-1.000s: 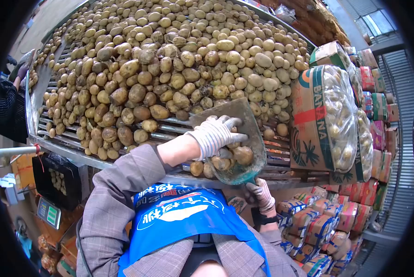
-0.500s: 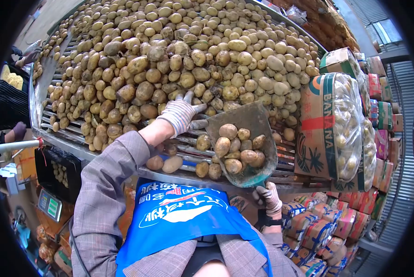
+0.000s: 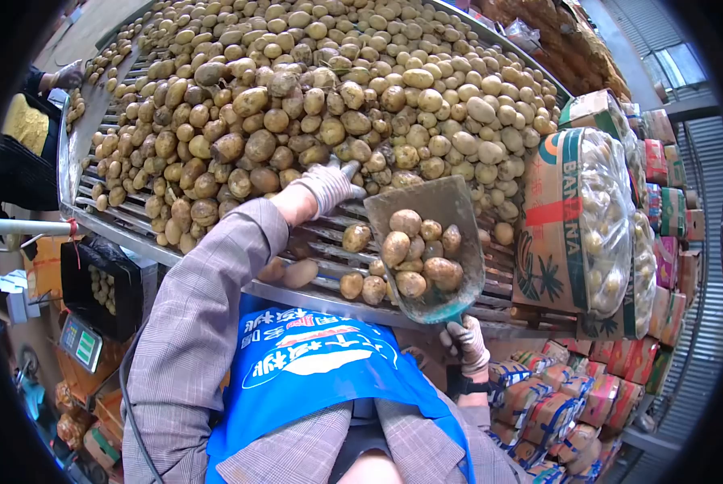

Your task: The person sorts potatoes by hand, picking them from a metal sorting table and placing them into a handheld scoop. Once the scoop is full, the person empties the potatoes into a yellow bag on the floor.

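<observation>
My right hand (image 3: 466, 345), in a striped work glove, is closed round the handle of a scoop (image 3: 466, 218). Several potatoes (image 3: 411, 284) lie in its worn green-grey pan, which rests on the slatted rack (image 3: 329, 274). My left hand (image 3: 331, 189), gloved too, touches the near edge of a large potato heap (image 3: 289, 129). Its thumb and forefinger are apart and point right, while the other fingers are partly hidden. A few loose potatoes (image 3: 353, 285) sit on the slats left of the scoop, and two more lie near my left forearm.
A banana carton (image 3: 551, 222) with bagged potatoes stands at the rack's right end. Stacked cartons (image 3: 539, 403) fill the floor to the right. At left are a black crate (image 3: 95, 282), a scale display (image 3: 81, 342) and another person's gloved hand (image 3: 69, 75).
My left hand has shifted slightly right along the heap's edge, its fingers less spread. The scoop stays almost in place. The other person's hand at far left has moved up.
</observation>
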`<action>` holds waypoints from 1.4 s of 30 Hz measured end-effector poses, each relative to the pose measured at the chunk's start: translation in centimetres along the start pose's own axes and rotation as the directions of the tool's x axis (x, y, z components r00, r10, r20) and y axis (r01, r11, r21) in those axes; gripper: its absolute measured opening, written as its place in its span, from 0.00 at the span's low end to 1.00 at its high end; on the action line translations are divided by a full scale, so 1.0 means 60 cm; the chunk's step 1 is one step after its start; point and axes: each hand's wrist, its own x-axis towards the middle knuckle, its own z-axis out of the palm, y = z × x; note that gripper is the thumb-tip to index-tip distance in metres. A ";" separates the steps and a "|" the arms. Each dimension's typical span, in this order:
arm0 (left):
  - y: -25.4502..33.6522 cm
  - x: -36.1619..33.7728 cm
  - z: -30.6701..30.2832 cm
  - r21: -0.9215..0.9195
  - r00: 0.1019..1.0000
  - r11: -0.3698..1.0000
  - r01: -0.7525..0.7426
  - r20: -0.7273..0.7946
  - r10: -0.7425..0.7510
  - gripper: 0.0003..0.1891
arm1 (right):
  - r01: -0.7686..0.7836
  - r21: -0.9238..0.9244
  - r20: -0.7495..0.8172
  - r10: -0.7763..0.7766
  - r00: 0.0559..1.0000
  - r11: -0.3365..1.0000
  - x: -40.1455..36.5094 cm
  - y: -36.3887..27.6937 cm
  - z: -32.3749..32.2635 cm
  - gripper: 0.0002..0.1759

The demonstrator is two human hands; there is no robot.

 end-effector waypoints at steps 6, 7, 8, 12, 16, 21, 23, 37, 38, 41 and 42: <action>0.000 -0.027 -0.043 -0.588 0.978 0.782 -0.206 -0.161 0.136 0.29 | 0.043 0.014 0.034 -0.043 0.998 0.999 -0.006 0.007 -0.006 0.13; -0.003 -0.027 -0.029 -0.580 0.943 0.778 -0.242 -0.328 0.049 0.28 | 0.050 0.004 0.027 -0.050 0.998 0.999 -0.010 0.005 -0.005 0.13; 0.016 -0.042 -0.044 -0.560 0.875 0.782 -0.274 -0.483 -0.040 0.28 | 0.063 -0.005 0.026 -0.063 0.998 0.998 -0.010 -0.001 -0.001 0.12; 0.141 -0.115 -0.132 -0.293 0.808 0.814 -0.502 -0.494 0.320 0.25 | 0.312 -0.337 0.136 -0.281 0.950 0.888 0.018 -0.011 0.014 0.08; 0.205 -0.151 -0.120 0.011 0.875 0.879 -0.476 -0.098 0.475 0.30 | 0.163 -0.172 0.142 -0.139 0.980 0.972 0.036 -0.030 0.054 0.10; 0.124 -0.182 -0.128 -0.080 0.699 0.772 -0.630 -0.492 0.519 0.30 | 0.072 -0.152 0.235 -0.035 0.971 0.986 0.036 -0.030 0.075 0.10; 0.053 -0.205 -0.171 -0.319 0.780 0.847 -0.425 -0.605 0.163 0.29 | 0.042 -0.132 0.233 -0.010 0.972 0.990 0.036 -0.025 0.072 0.10; -0.061 -0.050 -0.064 0.155 0.885 0.892 0.425 -0.279 -0.373 0.19 | 0.050 -0.126 0.211 -0.023 0.977 0.991 0.051 -0.037 0.066 0.12; -0.051 -0.047 -0.061 0.346 0.914 0.855 0.386 -0.270 -0.304 0.20 | 0.052 -0.146 0.216 -0.019 0.976 0.988 0.051 -0.037 0.067 0.12; -0.082 -0.025 -0.025 0.406 0.927 0.865 0.294 -0.341 -0.155 0.20 | 0.006 -0.154 0.199 0.025 0.980 0.988 0.049 -0.037 0.073 0.12; -0.072 -0.039 -0.059 0.117 0.894 0.916 0.384 -0.296 -0.337 0.20 | -0.005 -0.179 0.184 0.038 0.982 0.984 0.044 -0.041 0.073 0.12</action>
